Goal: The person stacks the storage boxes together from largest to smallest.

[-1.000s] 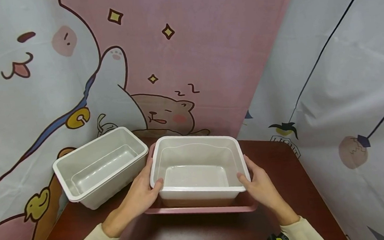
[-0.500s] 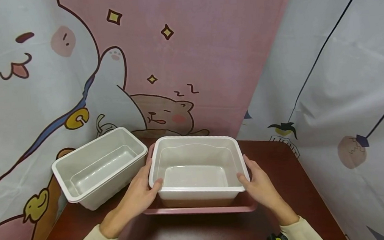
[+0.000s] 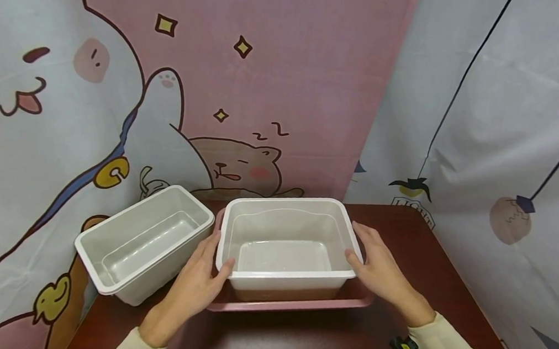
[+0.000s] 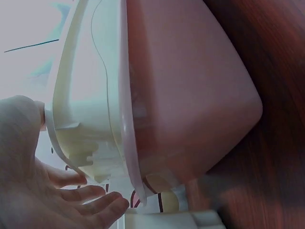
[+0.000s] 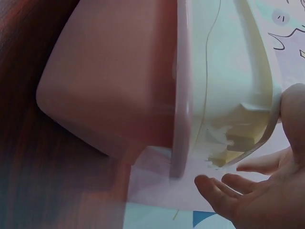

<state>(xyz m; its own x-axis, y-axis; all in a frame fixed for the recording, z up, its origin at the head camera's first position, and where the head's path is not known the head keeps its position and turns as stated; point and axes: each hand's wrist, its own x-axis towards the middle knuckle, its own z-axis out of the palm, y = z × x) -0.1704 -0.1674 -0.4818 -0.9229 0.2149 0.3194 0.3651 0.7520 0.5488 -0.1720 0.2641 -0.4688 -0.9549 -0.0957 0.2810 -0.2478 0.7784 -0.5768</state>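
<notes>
An off-white plastic bin (image 3: 288, 277) sits nested inside a pink bin (image 3: 291, 305), its rim standing above the pink one. My left hand (image 3: 196, 281) is at its left end, with the thumb by the front left corner of the rim. At the opposite end is my right hand (image 3: 379, 265), thumb over the front right corner. In the left wrist view, the fingers (image 4: 90, 193) spread loosely beside the bin's wall with a gap. The right wrist view likewise has the thumb at the rim and relaxed fingers (image 5: 224, 188) standing off the wall.
A second off-white bin (image 3: 160, 268) stands angled at the left on the dark red-brown table (image 3: 294, 342). A printed cartoon curtain (image 3: 301, 84) hangs behind the table and along its sides.
My left hand has shifted slightly left and its wrist a little down and left. The right hand stays nearly in place, and the nested bins have barely moved.
</notes>
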